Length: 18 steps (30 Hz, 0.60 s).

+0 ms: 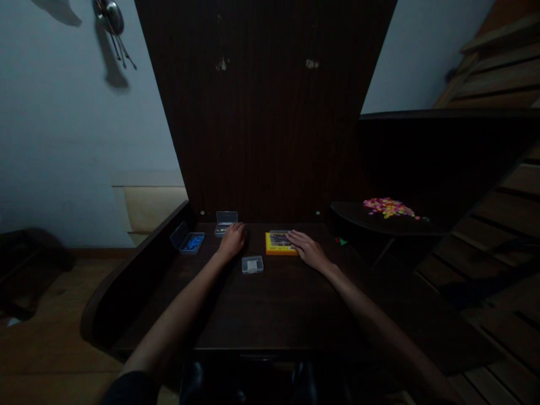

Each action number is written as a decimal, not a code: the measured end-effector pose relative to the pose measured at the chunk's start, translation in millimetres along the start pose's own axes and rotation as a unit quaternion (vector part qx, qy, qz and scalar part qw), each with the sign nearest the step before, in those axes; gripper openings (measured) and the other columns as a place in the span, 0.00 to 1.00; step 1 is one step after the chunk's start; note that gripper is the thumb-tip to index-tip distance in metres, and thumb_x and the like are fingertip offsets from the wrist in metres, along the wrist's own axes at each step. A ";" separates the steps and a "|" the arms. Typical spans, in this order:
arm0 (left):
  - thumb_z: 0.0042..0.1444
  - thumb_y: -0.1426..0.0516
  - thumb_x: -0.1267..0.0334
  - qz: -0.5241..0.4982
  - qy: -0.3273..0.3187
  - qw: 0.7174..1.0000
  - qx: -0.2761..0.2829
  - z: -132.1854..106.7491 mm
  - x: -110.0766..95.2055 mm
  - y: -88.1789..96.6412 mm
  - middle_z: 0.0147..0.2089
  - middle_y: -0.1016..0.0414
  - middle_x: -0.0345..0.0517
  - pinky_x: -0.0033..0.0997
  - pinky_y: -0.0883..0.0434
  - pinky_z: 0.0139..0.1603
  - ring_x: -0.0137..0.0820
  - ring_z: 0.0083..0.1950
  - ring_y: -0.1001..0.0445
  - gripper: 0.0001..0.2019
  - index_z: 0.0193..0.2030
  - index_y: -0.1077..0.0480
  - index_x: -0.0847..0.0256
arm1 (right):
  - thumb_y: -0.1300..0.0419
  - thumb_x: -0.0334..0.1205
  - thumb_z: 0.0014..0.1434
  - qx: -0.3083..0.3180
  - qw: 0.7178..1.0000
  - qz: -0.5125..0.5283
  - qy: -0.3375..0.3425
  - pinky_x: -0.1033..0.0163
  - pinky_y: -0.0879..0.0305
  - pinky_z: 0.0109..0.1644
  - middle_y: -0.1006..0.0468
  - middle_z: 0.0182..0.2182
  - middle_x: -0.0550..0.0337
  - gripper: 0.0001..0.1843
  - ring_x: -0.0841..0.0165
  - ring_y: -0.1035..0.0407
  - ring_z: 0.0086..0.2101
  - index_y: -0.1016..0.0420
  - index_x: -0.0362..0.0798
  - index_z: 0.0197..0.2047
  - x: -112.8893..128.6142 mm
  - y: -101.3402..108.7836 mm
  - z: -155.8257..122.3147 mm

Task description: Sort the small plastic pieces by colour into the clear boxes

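My left hand (233, 239) is at the right side of a small clear plastic box (226, 218) with its lid up and a few pale pieces inside. Its fingers are bent and look closed, and their tips are hidden. My right hand (310, 248) lies with fingers stretched out over the right part of a flat yellow box (274, 250), which has a dark picture on top. Between the hands and closer to me sits a closed clear case (252, 265) with a pale square in it.
Left on the dark desk (270, 315) stands an open clear box with blue pieces (194, 242). A small green and red thing (341, 241) lies to the right. On the raised corner shelf (354, 216) is a heap of pink and yellow pieces (388, 207). A tall dark panel (270, 124) rises behind.
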State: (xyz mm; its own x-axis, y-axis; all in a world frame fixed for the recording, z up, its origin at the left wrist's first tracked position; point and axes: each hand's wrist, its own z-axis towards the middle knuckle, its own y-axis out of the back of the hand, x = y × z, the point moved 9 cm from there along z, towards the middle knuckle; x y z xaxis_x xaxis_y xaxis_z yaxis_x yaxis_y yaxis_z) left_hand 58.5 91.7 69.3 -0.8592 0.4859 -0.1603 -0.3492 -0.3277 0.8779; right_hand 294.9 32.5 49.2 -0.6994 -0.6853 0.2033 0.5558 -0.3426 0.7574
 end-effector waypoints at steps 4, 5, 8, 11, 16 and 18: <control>0.60 0.47 0.68 0.057 0.062 0.996 0.021 -12.6 41.7 3.4 0.54 0.29 0.61 0.47 0.33 0.59 0.49 0.57 0.33 0.15 0.53 0.28 0.67 | 0.46 0.29 0.65 0.006 1.000 -0.003 -0.002 0.45 0.35 0.63 0.30 0.58 0.56 0.24 0.58 0.40 0.61 0.30 0.52 0.63 2.4 2.2 -0.9; 0.60 0.47 0.69 0.062 0.064 0.995 0.034 -15.3 46.5 1.2 0.53 0.29 0.61 0.47 0.33 0.58 0.50 0.56 0.33 0.15 0.51 0.27 0.67 | 0.46 0.29 0.65 0.008 1.000 -0.004 -0.004 0.45 0.35 0.63 0.29 0.58 0.56 0.24 0.58 0.39 0.60 0.30 0.52 0.62 2.5 2.3 -1.0; 0.59 0.49 0.73 0.063 0.054 0.995 0.055 -20.0 51.4 -4.0 0.51 0.28 0.60 0.44 0.33 0.58 0.48 0.56 0.32 0.15 0.49 0.26 0.67 | 0.46 0.30 0.65 0.008 1.000 -0.004 -0.009 0.45 0.36 0.63 0.30 0.58 0.55 0.23 0.58 0.40 0.60 0.29 0.51 0.62 2.8 3.2 -1.1; 0.58 0.50 0.75 0.034 0.043 0.996 0.065 -20.6 49.2 -7.5 0.51 0.28 0.59 0.41 0.32 0.58 0.45 0.56 0.31 0.16 0.49 0.26 0.67 | 0.45 0.33 0.66 -0.003 1.000 0.006 -0.014 0.44 0.38 0.64 0.31 0.59 0.54 0.21 0.57 0.41 0.61 0.29 0.50 0.62 3.3 7.3 -0.4; 0.59 0.51 0.74 -0.018 0.021 0.998 0.055 -14.0 34.5 -2.6 0.51 0.28 0.58 0.39 0.29 0.54 0.42 0.51 0.28 0.17 0.50 0.26 0.66 | 0.44 0.36 0.66 -0.021 0.998 0.044 -0.027 0.43 0.40 0.64 0.33 0.61 0.52 0.22 0.56 0.41 0.61 0.31 0.50 0.63 2.6 18.5 2.7; 0.60 0.51 0.73 -0.036 -0.002 0.999 0.032 -7.8 20.3 5.6 0.50 0.28 0.58 0.40 0.29 0.54 0.43 0.51 0.28 0.17 0.50 0.26 0.67 | 0.40 0.38 0.65 -0.019 0.997 0.058 -0.036 0.43 0.41 0.65 0.34 0.61 0.51 0.27 0.55 0.42 0.61 0.35 0.51 0.66 1.0 21.9 4.9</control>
State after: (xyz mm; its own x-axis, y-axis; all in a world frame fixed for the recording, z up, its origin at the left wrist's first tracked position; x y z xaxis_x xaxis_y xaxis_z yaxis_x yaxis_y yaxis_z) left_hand 36.2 93.4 67.4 -0.8307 0.5102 -0.2230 -0.3861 -0.2394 0.8909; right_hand 304.2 27.5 69.0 -0.6590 -0.6741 0.3336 0.6509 -0.2889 0.7021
